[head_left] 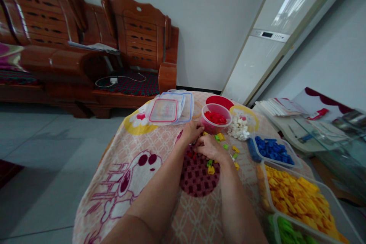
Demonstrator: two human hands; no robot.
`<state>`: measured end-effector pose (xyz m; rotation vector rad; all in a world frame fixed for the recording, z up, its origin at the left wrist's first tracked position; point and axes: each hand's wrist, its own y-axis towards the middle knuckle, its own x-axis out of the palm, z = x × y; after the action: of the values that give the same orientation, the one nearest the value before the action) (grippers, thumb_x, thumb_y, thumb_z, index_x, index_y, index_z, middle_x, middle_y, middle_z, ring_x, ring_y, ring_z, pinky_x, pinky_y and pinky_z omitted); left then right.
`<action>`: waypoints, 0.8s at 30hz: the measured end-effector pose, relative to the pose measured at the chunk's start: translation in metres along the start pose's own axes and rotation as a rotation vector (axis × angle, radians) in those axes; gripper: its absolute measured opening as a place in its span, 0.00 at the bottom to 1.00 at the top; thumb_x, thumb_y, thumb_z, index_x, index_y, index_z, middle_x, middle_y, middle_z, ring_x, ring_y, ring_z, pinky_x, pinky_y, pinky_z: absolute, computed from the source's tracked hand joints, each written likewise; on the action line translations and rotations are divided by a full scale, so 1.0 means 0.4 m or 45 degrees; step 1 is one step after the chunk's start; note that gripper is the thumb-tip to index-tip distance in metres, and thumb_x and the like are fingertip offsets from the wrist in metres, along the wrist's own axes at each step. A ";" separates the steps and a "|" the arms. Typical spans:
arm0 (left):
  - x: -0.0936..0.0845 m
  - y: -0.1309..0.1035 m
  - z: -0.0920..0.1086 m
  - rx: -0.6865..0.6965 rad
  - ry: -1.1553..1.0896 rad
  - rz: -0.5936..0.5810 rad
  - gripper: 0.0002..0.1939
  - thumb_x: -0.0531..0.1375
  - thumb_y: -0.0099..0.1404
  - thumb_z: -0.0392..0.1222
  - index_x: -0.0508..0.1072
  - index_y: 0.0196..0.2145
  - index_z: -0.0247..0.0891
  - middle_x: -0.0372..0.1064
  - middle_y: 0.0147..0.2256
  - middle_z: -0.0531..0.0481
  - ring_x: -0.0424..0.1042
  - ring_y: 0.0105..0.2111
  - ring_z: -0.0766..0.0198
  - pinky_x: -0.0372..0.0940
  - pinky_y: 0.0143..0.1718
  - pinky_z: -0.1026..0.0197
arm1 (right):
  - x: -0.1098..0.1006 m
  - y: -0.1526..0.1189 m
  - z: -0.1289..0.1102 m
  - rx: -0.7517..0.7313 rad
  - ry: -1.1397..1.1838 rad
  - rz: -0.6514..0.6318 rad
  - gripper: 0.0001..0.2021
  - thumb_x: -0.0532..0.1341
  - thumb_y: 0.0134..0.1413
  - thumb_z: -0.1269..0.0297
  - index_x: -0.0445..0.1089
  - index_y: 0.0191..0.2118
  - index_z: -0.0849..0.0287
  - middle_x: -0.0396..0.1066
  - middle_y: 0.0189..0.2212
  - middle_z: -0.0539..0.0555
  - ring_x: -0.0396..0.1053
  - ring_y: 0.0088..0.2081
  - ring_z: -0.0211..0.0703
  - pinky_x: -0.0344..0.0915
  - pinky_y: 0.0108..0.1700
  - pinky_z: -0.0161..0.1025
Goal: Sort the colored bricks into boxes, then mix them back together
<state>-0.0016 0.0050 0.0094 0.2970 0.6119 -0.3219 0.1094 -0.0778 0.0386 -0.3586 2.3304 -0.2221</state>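
Observation:
My left hand (193,132) is low over the table, fingers bent and closed, just left of the round tub (216,130) of red plastic pieces (215,117). Close beside it, my right hand (211,147) reaches leftward with its fingers curled together. Whatever either hand holds is too small and hidden to name. A few red pieces (192,155) lie under the hands on the dark round patch of the cloth. Loose yellow pieces (211,170) and green pieces (225,146) are scattered around my right hand.
White pieces (239,128) are heaped right of the tub. Along the right side stand boxes of blue pieces (273,150), yellow pieces (300,194) and green pieces (288,230). Clear lids (163,110) and a red lid (219,101) lie at the back. A glass shelf (340,141) adjoins the table.

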 end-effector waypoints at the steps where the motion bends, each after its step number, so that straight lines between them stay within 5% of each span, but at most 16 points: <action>1: -0.001 0.000 0.001 -0.001 0.009 0.007 0.12 0.55 0.59 0.39 0.78 0.28 0.34 0.72 0.24 0.52 0.66 0.26 0.68 0.55 0.29 0.66 | -0.004 -0.002 0.003 0.031 0.067 0.006 0.02 0.61 0.46 0.69 0.72 0.27 0.60 0.70 0.18 0.48 0.68 0.19 0.37 0.60 0.21 0.31; 7: -0.002 0.000 0.001 0.030 0.075 0.026 0.13 0.55 0.59 0.39 0.78 0.27 0.33 0.70 0.23 0.53 0.63 0.25 0.69 0.52 0.28 0.66 | -0.036 -0.005 0.020 -0.007 0.489 0.262 0.05 0.62 0.46 0.64 0.68 0.28 0.60 0.67 0.15 0.45 0.64 0.14 0.33 0.56 0.14 0.28; 16: -0.005 -0.002 0.006 0.061 0.084 -0.005 0.13 0.54 0.61 0.38 0.79 0.30 0.34 0.74 0.27 0.51 0.66 0.26 0.68 0.57 0.30 0.66 | -0.072 0.013 0.049 -0.265 1.308 1.004 0.15 0.70 0.38 0.59 0.69 0.31 0.62 0.73 0.19 0.49 0.73 0.21 0.40 0.73 0.24 0.36; 24: -0.005 -0.002 0.008 0.062 0.095 -0.027 0.14 0.54 0.62 0.39 0.80 0.30 0.34 0.74 0.26 0.51 0.66 0.26 0.68 0.56 0.29 0.65 | -0.079 0.022 0.071 -0.267 1.498 1.138 0.18 0.72 0.33 0.61 0.69 0.31 0.62 0.75 0.22 0.52 0.77 0.27 0.47 0.77 0.30 0.43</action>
<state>-0.0019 0.0034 0.0129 0.3504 0.6818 -0.3473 0.1492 -0.0610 0.0374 0.9970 3.3578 0.3635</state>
